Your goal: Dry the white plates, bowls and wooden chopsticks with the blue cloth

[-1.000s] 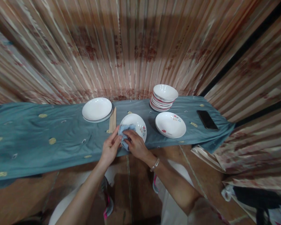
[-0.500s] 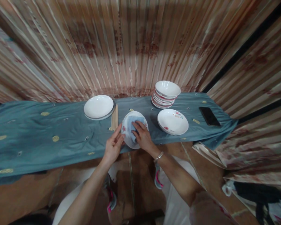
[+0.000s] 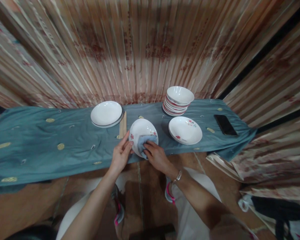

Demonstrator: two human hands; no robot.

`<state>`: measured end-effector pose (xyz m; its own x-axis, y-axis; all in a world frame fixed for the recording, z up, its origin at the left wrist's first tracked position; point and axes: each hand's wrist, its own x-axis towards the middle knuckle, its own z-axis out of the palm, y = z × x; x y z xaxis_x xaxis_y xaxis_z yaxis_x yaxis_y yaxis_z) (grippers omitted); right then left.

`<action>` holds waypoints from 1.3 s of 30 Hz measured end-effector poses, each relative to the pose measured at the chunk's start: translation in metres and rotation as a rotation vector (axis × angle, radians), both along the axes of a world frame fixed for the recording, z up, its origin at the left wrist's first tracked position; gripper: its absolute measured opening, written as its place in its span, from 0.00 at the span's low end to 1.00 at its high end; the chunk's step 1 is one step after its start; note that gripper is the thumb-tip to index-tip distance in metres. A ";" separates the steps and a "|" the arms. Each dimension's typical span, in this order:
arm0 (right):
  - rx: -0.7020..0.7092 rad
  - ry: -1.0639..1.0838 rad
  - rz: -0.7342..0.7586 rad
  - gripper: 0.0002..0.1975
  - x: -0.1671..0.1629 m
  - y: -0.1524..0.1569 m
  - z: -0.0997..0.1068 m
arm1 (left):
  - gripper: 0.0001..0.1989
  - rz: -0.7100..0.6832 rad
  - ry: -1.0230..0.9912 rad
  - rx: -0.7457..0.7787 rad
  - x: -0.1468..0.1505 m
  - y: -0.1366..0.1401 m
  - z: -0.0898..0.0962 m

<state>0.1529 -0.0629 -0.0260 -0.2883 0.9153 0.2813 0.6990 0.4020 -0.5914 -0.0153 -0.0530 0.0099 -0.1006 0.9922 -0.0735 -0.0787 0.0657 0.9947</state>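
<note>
"What are your hands doing?"

"My left hand (image 3: 121, 154) is gripping the small plate (image 3: 142, 127) by its left edge, thumb over the rim. My right hand (image 3: 158, 156) is holding a bunched blue cloth (image 3: 141, 141), fingers curling in and pressing it onto the plate's lower right part."

"Where are you keeping that plate?"

"I'm holding it to the left of the bowl stack (image 3: 177, 103) and nearer to me. I can't tell whether its underside is touching the tablecloth (image 3: 75, 146)."

"What else is lying about?"

"Flowered dishes (image 3: 186, 129) are sitting just on the near side of the bowl stack, and a dark phone (image 3: 225, 125) is lying well to its right. Left of it, chopsticks (image 3: 123, 124) are lying side by side; farther left, white plates (image 3: 106, 113) are resting stacked."
</note>
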 end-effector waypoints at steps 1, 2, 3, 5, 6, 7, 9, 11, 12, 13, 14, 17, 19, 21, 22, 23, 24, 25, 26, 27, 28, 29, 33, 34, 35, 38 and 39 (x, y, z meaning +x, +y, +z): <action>-0.001 0.034 0.030 0.14 -0.002 -0.001 0.003 | 0.44 0.006 0.001 -0.002 0.000 0.001 -0.001; 0.000 0.075 0.064 0.14 -0.004 -0.001 0.005 | 0.44 0.011 0.003 -0.003 0.000 0.001 -0.002; 0.001 0.119 0.098 0.14 -0.006 -0.001 0.007 | 0.43 0.013 0.008 -0.003 0.000 0.002 -0.002; 0.008 0.210 0.157 0.16 -0.011 -0.001 0.009 | 0.41 0.006 0.032 -0.001 -0.001 0.002 -0.002; 0.013 0.251 0.178 0.18 -0.014 0.000 0.009 | 0.40 0.001 0.049 0.001 -0.001 0.002 -0.001; 0.019 0.286 0.192 0.20 -0.017 0.001 0.009 | 0.39 -0.004 0.070 0.002 -0.001 0.002 0.000; 0.041 0.333 0.200 0.24 -0.024 0.005 0.009 | 0.38 -0.012 0.113 0.006 -0.001 0.001 0.003; 0.080 0.344 0.193 0.27 -0.029 0.009 0.010 | 0.37 -0.021 0.145 0.016 -0.001 0.000 0.006; 0.105 0.336 0.185 0.28 -0.031 0.012 0.011 | 0.36 -0.027 0.154 0.021 -0.001 0.000 0.006; 0.132 0.322 0.176 0.29 -0.033 0.015 0.013 | 0.36 -0.035 0.159 0.023 0.000 0.000 0.006; 0.160 0.304 0.166 0.29 -0.034 0.018 0.015 | 0.36 -0.045 0.159 0.022 0.000 0.000 0.005; 0.247 0.223 0.137 0.28 -0.034 0.030 0.020 | 0.35 -0.079 0.144 0.022 0.002 0.000 -0.002; 0.291 0.157 0.119 0.27 -0.033 0.040 0.023 | 0.36 -0.083 0.120 0.031 0.003 0.000 -0.006; 0.311 0.093 0.085 0.26 -0.030 0.049 0.026 | 0.38 -0.086 0.082 0.027 0.005 -0.001 -0.007; 0.314 0.064 0.064 0.26 -0.029 0.054 0.027 | 0.39 -0.092 0.056 0.020 0.006 -0.002 -0.006; 0.317 0.035 0.044 0.25 -0.028 0.058 0.029 | 0.40 -0.100 0.027 0.014 0.007 -0.003 -0.005; 0.322 0.008 0.024 0.24 -0.026 0.062 0.030 | 0.41 -0.110 0.000 0.009 0.007 -0.004 -0.003; 0.327 -0.018 0.005 0.23 -0.025 0.066 0.031 | 0.41 -0.113 -0.024 0.008 0.008 -0.004 -0.002; 0.329 -0.040 -0.015 0.22 -0.023 0.070 0.031 | 0.41 -0.110 -0.042 0.007 0.009 -0.004 0.000; 0.329 -0.059 -0.039 0.21 -0.022 0.074 0.031 | 0.41 -0.102 -0.053 0.004 0.009 -0.005 0.000; 0.325 -0.074 -0.067 0.21 -0.020 0.077 0.030 | 0.41 -0.090 -0.060 -0.001 0.010 -0.005 0.000; 0.314 -0.089 -0.096 0.20 -0.017 0.080 0.029 | 0.42 -0.074 -0.067 -0.008 0.010 -0.005 0.000; 0.190 -0.200 -0.217 0.18 -0.006 0.086 0.021 | 0.46 -0.019 -0.113 -0.074 0.007 -0.004 -0.003; 0.149 -0.239 -0.243 0.18 -0.003 0.086 0.019 | 0.47 -0.005 -0.125 -0.095 0.006 -0.004 -0.004; 0.107 -0.281 -0.267 0.17 0.000 0.085 0.017 | 0.47 0.008 -0.135 -0.113 0.005 -0.004 -0.004; -0.013 -0.410 -0.328 0.19 0.009 0.080 0.016 | 0.47 0.057 -0.165 -0.135 0.000 -0.003 -0.004; -0.048 -0.450 -0.339 0.20 0.011 0.078 0.016 | 0.46 0.077 -0.173 -0.132 -0.002 -0.003 -0.004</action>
